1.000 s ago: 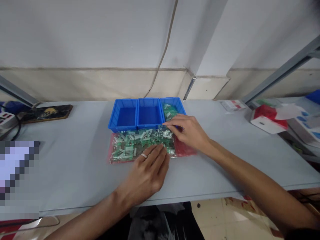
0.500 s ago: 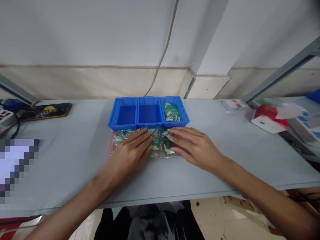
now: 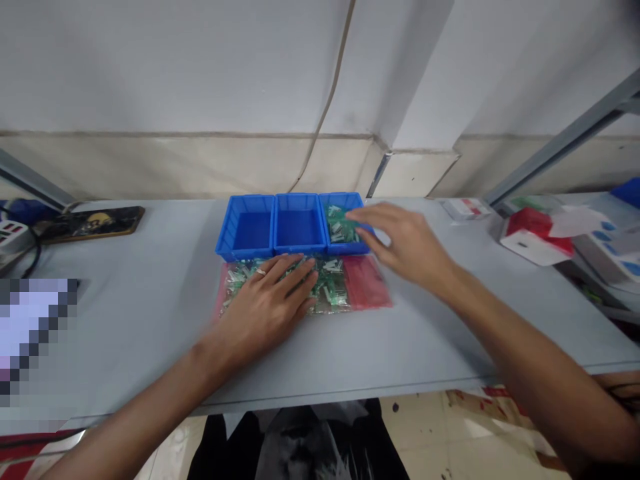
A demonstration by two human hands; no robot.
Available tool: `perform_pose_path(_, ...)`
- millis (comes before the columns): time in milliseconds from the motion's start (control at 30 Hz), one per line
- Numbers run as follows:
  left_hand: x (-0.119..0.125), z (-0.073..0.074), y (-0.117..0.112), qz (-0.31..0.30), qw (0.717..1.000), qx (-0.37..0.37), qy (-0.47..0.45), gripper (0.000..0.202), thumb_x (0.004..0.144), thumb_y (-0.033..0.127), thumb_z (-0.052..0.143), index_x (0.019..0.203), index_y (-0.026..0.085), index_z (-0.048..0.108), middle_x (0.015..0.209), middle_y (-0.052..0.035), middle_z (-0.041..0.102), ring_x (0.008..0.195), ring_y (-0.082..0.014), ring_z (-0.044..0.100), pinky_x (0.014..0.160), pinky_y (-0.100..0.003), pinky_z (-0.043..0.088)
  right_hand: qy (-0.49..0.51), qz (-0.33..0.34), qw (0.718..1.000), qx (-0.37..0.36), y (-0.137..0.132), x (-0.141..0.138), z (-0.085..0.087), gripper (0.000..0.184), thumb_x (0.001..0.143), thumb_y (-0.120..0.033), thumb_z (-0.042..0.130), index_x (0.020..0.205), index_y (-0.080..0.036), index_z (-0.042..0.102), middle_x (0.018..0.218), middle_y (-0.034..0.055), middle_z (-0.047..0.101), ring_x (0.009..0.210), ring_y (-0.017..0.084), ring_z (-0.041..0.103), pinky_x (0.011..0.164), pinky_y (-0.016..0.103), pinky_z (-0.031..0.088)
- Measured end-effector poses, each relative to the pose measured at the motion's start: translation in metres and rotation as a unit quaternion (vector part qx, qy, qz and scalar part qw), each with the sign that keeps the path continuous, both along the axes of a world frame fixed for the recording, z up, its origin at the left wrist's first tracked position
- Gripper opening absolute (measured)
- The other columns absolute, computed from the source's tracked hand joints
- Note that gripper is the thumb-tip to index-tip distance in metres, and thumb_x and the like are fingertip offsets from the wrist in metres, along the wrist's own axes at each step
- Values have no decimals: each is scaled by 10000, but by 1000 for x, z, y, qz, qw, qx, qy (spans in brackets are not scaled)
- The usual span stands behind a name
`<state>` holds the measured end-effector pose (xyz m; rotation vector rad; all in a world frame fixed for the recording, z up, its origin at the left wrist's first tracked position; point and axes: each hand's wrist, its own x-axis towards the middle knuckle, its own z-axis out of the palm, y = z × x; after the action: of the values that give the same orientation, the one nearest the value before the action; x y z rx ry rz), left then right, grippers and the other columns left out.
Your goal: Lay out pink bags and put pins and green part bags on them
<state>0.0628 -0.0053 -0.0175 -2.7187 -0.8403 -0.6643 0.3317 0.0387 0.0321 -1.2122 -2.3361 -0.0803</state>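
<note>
A pink plastic bag (image 3: 367,290) full of small green circuit boards lies on the grey table (image 3: 450,327), just in front of three blue bins. My left hand (image 3: 267,303) rests flat on the bag, fingers stretched out, a ring on one finger. My right hand (image 3: 403,243) hovers over the right blue bin (image 3: 345,223), which holds several green boards; its fingers are spread and slightly curled, blurred by motion. The middle blue bin (image 3: 299,230) and the left blue bin (image 3: 247,233) show only their blue floors.
A dark phone-like slab (image 3: 87,223) and a power strip (image 3: 13,233) lie at the far left. Red-and-white boxes (image 3: 533,240) and papers sit at the right, by a metal shelf post (image 3: 565,143). A wall stands right behind the bins.
My right hand has lifted off the bag and moved up and right over the right bin. My left hand stays flat on the bag, shifted slightly.
</note>
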Motion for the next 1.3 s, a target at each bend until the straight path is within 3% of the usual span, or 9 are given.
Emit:
perform_pose_path(100,-2,12,4,-5,999,9,-30,284,1014,226,582,1272,138,665,1378,-127,682,1296,-325,631,1000,-513,589,-137,-21,986,-92,48,-5,17,309,910,-257,741,1199,-150,760,1176,150,774,1054,344,725,899,454,554)
perform_pose_path(200,-9,28,16,11,997,12,-80,248,997,226,596,1220,181,695,1332,-101,713,1239,-299,665,979,-488,586,-202,6,968,-146,74,-18,12,366,769,-171,844,1128,-162,769,1061,132,785,912,299,726,746,359,518)
perform_pose_path(300,-19,44,33,34,992,-11,-123,218,989,229,603,1165,200,727,1276,-76,740,1164,-267,693,1001,-469,571,-213,14,966,-147,79,-24,1,331,731,-51,787,1038,-175,779,983,103,786,841,259,706,699,327,475)
perform_pose_path(433,-32,57,51,50,980,-16,-194,180,987,233,602,1066,202,760,1147,-52,779,1037,-218,727,952,-397,582,-208,12,969,-133,75,-17,-2,434,743,-36,720,1157,-162,745,1064,112,774,910,270,695,724,333,456)
perform_pose_path(600,-39,53,59,86,962,-2,-260,140,971,242,636,1015,242,769,1007,-9,791,915,-175,738,856,-317,579,-178,-27,978,-106,76,-10,4,546,783,-70,680,1322,-161,676,1010,119,760,880,271,679,717,336,427)
perform_pose_path(833,-38,34,45,96,934,-72,-336,124,969,274,654,952,243,773,924,-2,779,869,-163,725,848,-310,583,13,-71,996,-46,69,2,23,416,765,-92,714,1175,-156,730,887,49,732,764,212,641,738,336,446)
perform_pose_path(967,-29,29,35,60,853,-254,-452,159,956,308,699,1089,234,744,1014,-28,755,894,-168,727,836,-319,613,256,-6,964,-70,47,-14,31,424,716,-155,830,1120,-192,708,977,26,733,792,200,659,727,334,502)
perform_pose_path(1100,-19,25,30,-37,730,-448,-515,626,838,331,834,1391,272,547,1280,-77,636,957,-203,731,721,-332,679,412,86,887,-189,13,-52,23,387,764,-210,837,1116,-246,681,1066,4,722,927,204,692,767,321,564)
perform_pose_path(1300,-17,26,28,-5,660,-513,-549,393,814,323,856,1121,165,668,999,-35,646,776,-141,695,627,-286,676,430,87,864,-246,-1,-76,8,390,770,-202,841,1121,-230,676,1119,17,725,980,200,701,865,344,573)
